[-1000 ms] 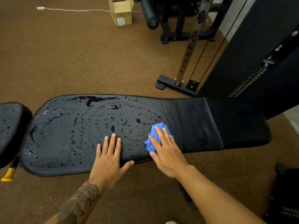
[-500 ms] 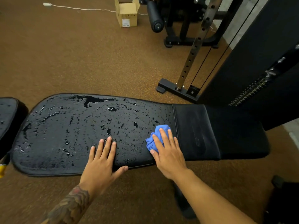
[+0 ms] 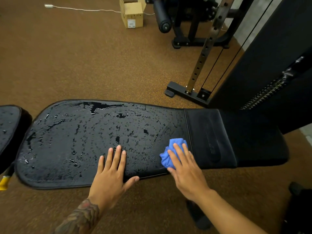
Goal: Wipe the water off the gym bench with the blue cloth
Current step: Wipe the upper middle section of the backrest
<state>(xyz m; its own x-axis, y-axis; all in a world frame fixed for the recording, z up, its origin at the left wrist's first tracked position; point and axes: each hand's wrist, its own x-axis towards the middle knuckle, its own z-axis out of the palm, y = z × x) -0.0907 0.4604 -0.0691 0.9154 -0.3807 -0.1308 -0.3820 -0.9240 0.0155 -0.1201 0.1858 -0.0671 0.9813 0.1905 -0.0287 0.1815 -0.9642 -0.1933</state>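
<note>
A black gym bench runs left to right, its long pad covered in water drops and small puddles. The right section of the pad looks dry. A crumpled blue cloth lies on the pad close to the seam between the two sections. My right hand presses flat on the cloth, fingers spread over it. My left hand rests flat on the wet pad near its front edge, fingers apart, holding nothing.
A second wet black pad sits at the far left. Behind the bench stand a cable machine base and a dark weight stack housing. A cardboard box, a white cord and another machine lie farther back on the brown floor.
My right hand has pushed the cloth slightly right, toward the seam. The left hand stays flat on the pad; the view has shifted a little.
</note>
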